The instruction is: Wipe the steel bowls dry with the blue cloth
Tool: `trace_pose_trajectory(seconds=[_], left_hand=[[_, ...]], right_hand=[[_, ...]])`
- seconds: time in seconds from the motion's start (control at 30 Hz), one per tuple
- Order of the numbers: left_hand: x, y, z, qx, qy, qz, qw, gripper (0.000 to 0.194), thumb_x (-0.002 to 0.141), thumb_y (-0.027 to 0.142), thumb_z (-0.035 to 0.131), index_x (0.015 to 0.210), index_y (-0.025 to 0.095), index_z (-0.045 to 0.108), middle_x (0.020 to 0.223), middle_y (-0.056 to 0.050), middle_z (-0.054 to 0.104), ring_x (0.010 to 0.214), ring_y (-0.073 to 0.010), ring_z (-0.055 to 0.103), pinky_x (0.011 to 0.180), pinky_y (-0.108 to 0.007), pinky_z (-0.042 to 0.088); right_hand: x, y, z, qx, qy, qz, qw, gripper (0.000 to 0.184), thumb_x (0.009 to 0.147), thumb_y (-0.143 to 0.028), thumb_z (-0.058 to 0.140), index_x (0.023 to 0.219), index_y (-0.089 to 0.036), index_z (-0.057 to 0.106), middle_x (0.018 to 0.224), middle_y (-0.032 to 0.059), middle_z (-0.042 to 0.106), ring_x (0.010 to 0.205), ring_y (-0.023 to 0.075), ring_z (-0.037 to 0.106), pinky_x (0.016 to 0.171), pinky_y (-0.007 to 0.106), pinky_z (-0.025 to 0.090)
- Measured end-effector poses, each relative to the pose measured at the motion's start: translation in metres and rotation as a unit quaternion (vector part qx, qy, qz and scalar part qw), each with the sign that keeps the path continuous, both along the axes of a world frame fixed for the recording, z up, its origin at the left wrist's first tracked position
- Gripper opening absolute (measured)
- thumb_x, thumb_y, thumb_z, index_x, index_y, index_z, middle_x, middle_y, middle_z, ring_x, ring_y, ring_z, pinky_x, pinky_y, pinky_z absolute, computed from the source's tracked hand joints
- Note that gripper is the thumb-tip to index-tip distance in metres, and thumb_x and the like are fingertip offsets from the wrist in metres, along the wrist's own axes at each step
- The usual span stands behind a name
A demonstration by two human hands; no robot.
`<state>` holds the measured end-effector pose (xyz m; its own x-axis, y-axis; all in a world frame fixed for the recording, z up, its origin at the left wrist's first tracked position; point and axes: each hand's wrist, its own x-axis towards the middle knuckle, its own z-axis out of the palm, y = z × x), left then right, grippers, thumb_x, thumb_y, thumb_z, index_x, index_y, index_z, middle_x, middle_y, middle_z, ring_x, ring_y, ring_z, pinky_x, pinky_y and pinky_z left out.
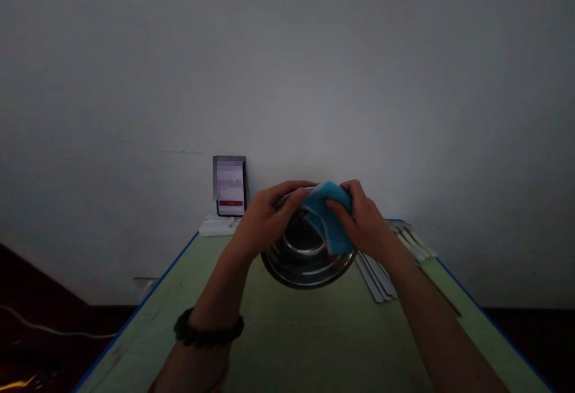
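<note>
Nearest the viewer, two bare forearms reach over a pale green surface [309, 339] edged in blue, the left one wearing a dark beaded band [209, 329] at the wrist. Beyond them, midway across, is a shiny metal bowl [309, 279] (whether its base touches the surface, I cannot tell). The left hand [269, 216] pinches the bowl's rim at the far left, thumb on the near side and fingers behind. The right hand [362, 219] pinches a blue cloth [330, 219] between thumb and fingers, and the cloth hangs over the bowl's right side. Just right of the bowl, partly under the right forearm, lie flat grey strips [376, 282]; further right are a thin brown stick [442, 292] and several pale handles [417, 244]. At the far left edge, a lit phone [231, 189] leans against the grey wall [296, 69].
</note>
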<state>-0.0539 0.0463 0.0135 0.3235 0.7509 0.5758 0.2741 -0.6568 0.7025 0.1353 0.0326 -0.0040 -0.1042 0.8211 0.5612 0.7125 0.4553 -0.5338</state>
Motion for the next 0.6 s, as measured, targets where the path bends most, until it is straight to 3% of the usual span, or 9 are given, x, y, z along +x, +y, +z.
trace_pose_trajectory(seconds=[0.1, 0.2, 0.33, 0.4, 0.5, 0.6], left_hand=[[-0.003, 0.003, -0.001, 0.005, 0.000, 0.013, 1.000, 0.027, 0.083, 0.037, 0.050, 0.097, 0.021, 0.068, 0.081, -0.002, 0.072, 0.071, -0.0159, 0.065, 0.062, -0.026, 0.052], [0.000, 0.005, -0.003, 0.030, -0.050, 0.089, 0.994, 0.024, 0.081, 0.036, 0.054, 0.091, 0.019, 0.068, 0.082, -0.002, 0.072, 0.072, -0.0159, 0.064, 0.064, -0.026, 0.051], [0.014, 0.006, -0.010, 0.090, -0.202, 0.221, 0.950, 0.024, 0.082, 0.035, 0.053, 0.095, 0.019, 0.066, 0.087, -0.002, 0.070, 0.079, -0.0150, 0.063, 0.070, -0.026, 0.050], [0.021, 0.006, -0.013, 0.099, -0.263, 0.249, 0.927, 0.024, 0.084, 0.034, 0.050, 0.095, 0.019, 0.064, 0.089, -0.003, 0.068, 0.083, -0.0145, 0.062, 0.073, -0.026, 0.049], [0.023, 0.007, -0.014, 0.057, -0.290, 0.195, 0.935, 0.024, 0.083, 0.036, 0.051, 0.096, 0.019, 0.060, 0.090, -0.003, 0.066, 0.083, -0.0141, 0.061, 0.071, -0.025, 0.049], [0.012, 0.006, -0.009, -0.013, -0.219, 0.092, 0.971, 0.028, 0.079, 0.040, 0.056, 0.096, 0.018, 0.060, 0.086, -0.003, 0.066, 0.075, -0.0141, 0.061, 0.064, -0.024, 0.049]], right_hand=[[-0.004, 0.000, -0.002, 0.013, 0.016, -0.002, 1.000, 0.028, 0.085, -0.049, 0.040, 0.094, -0.022, 0.040, 0.079, 0.0023, 0.056, 0.070, 0.0176, 0.054, 0.063, 0.029, 0.039], [-0.009, 0.000, -0.003, 0.060, 0.059, -0.049, 0.995, 0.027, 0.085, -0.047, 0.042, 0.094, -0.021, 0.041, 0.082, 0.0030, 0.056, 0.074, 0.0179, 0.054, 0.065, 0.029, 0.038], [-0.014, -0.001, -0.004, 0.066, 0.153, -0.133, 0.977, 0.027, 0.085, -0.048, 0.040, 0.094, -0.022, 0.039, 0.079, 0.0030, 0.056, 0.071, 0.0183, 0.053, 0.061, 0.029, 0.037], [-0.012, 0.000, -0.004, 0.042, 0.169, -0.138, 0.975, 0.028, 0.085, -0.048, 0.039, 0.095, -0.022, 0.037, 0.079, 0.0035, 0.056, 0.072, 0.0194, 0.054, 0.061, 0.030, 0.037], [-0.004, 0.002, -0.004, 0.021, 0.150, -0.123, 0.981, 0.030, 0.084, -0.049, 0.040, 0.095, -0.021, 0.037, 0.078, 0.0037, 0.057, 0.073, 0.0207, 0.054, 0.062, 0.031, 0.037], [0.006, 0.001, 0.001, 0.018, 0.096, -0.071, 0.993, 0.030, 0.084, -0.049, 0.041, 0.096, -0.021, 0.039, 0.078, 0.0031, 0.057, 0.073, 0.0204, 0.054, 0.064, 0.031, 0.038]])
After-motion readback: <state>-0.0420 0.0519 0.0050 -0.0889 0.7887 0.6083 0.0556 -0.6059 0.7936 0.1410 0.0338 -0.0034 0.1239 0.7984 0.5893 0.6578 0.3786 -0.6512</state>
